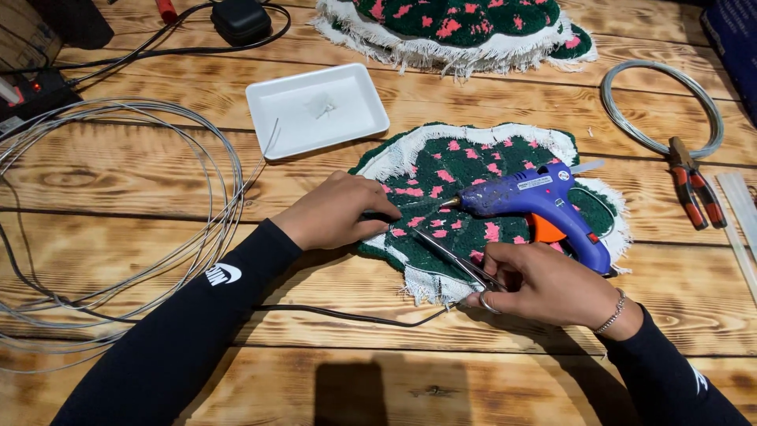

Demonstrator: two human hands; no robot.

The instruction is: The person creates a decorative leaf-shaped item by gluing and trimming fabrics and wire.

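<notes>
The left hand lies curled, knuckles up, on the near left edge of the green tufted rug piece with pink spots and a white fringe, fingertips pressing the pile; whether anything is pinched beneath them cannot be told. The right hand is closed around the handles of a pair of slim metal scissors, whose blades run up and left across the rug's front edge towards the left hand.

All of this sits on the wide worktop of scorched, strongly grained wooden planks. Sprawled over its left side is a large loose coil of thin grey wire. At the far edge lies a second tufted piece of the same green, pink and white, only partly in view. Between the two pieces, to the left, rests a shallow white rectangular foam tray. At the far right lies a smaller, tighter ring of grey wire, and just below it, touching the ring, a pair of pliers with red and black grips.

On the near rug lies a blue glue gun with an orange trigger, nozzle pointing left towards the left hand, just above the right hand. A thin black cable crosses the worktop beneath both forearms.
</notes>
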